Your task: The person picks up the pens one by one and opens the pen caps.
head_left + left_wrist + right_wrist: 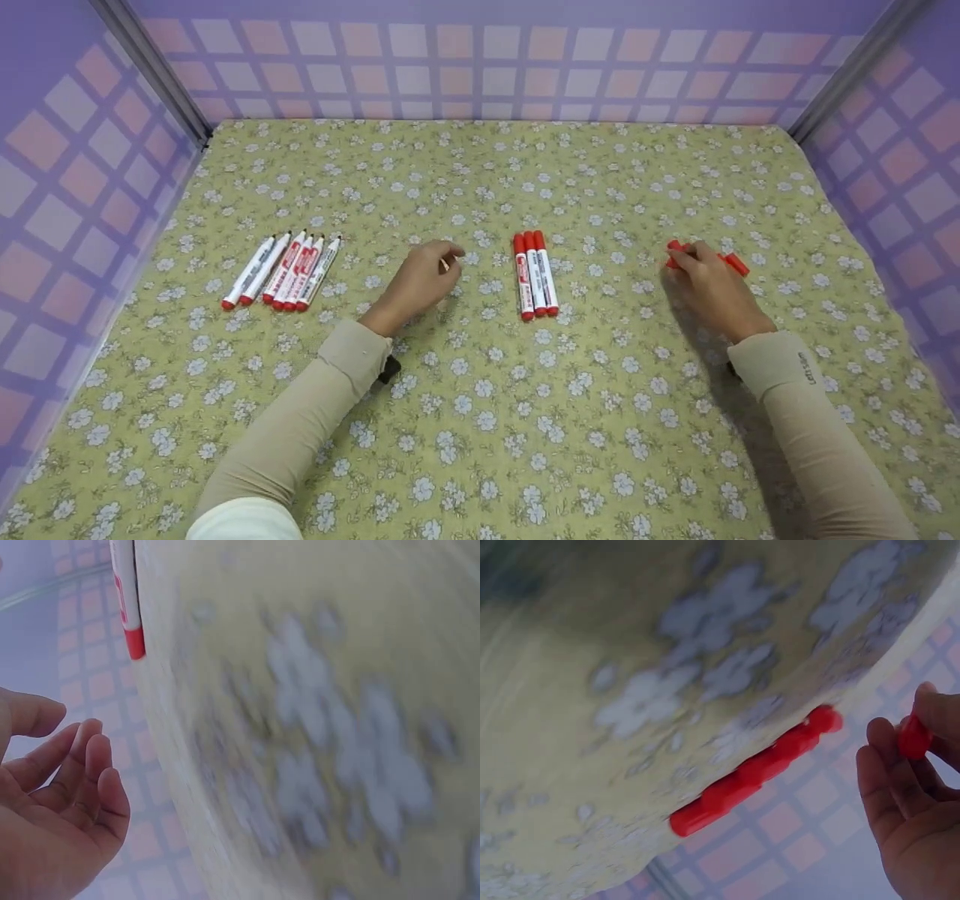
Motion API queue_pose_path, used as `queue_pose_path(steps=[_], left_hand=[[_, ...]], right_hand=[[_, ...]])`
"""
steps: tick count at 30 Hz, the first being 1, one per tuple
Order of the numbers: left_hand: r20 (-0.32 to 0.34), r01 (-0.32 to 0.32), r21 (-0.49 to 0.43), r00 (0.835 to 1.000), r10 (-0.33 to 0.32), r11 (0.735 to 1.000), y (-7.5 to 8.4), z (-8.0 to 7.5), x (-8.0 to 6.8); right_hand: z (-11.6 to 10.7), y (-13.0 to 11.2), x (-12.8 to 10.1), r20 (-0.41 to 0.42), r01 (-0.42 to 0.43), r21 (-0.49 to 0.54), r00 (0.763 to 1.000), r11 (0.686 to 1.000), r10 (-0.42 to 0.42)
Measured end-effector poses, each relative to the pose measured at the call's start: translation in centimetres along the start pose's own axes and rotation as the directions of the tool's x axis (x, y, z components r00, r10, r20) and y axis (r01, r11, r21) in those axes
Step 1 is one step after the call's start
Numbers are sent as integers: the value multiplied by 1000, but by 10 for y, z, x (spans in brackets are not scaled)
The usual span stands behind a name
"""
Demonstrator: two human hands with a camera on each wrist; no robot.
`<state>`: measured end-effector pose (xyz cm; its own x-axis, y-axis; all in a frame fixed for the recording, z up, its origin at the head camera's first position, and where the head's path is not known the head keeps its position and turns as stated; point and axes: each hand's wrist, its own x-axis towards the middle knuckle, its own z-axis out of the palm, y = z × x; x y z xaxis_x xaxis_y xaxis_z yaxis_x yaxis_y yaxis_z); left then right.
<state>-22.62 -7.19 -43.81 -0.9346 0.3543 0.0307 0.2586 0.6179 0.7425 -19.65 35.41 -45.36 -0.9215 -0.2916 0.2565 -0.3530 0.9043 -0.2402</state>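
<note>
My right hand (709, 289) pinches a red marker cap (915, 739) between thumb and fingers, above the cloth at the right. Several more red caps (754, 772) lie in a row on the cloth beside it; in the head view the hand partly hides these. Near the middle my left hand (422, 281) hovers with loosely curled fingers and holds nothing. Just to its right, three white markers (536, 274) with red caps on lie side by side. Several uncapped white markers (283, 271) lie at the left, dark tips pointing away from me and red ends nearer.
A yellow-green floral cloth (465, 450) covers the table. Checked purple, pink and white panels (480, 67) stand along the back and both sides, with grey posts (161, 75) at the corners.
</note>
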Motion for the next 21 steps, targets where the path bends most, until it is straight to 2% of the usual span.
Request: queue_pose_path(steps=[4, 7, 10, 14, 21], left_hand=[[25, -5, -36, 1000, 6, 999, 9, 11, 0], [35, -1, -58, 999, 3, 998, 15, 18, 2], [47, 2, -66, 999, 1, 998, 20, 23, 4], [71, 26, -63, 997, -21, 998, 25, 29, 9], [95, 86, -47, 992, -81, 995, 30, 35, 17]], right_hand=[[-5, 13, -2, -77, 14, -15, 997, 1000, -16], [-9, 23, -2, -100, -32, 8, 994, 999, 32], [-14, 32, -3, -90, -117, 62, 988, 991, 122], [-21, 41, -4, -51, -231, 145, 969, 962, 241], [-26, 56, -3, 41, -368, 180, 930, 912, 366]])
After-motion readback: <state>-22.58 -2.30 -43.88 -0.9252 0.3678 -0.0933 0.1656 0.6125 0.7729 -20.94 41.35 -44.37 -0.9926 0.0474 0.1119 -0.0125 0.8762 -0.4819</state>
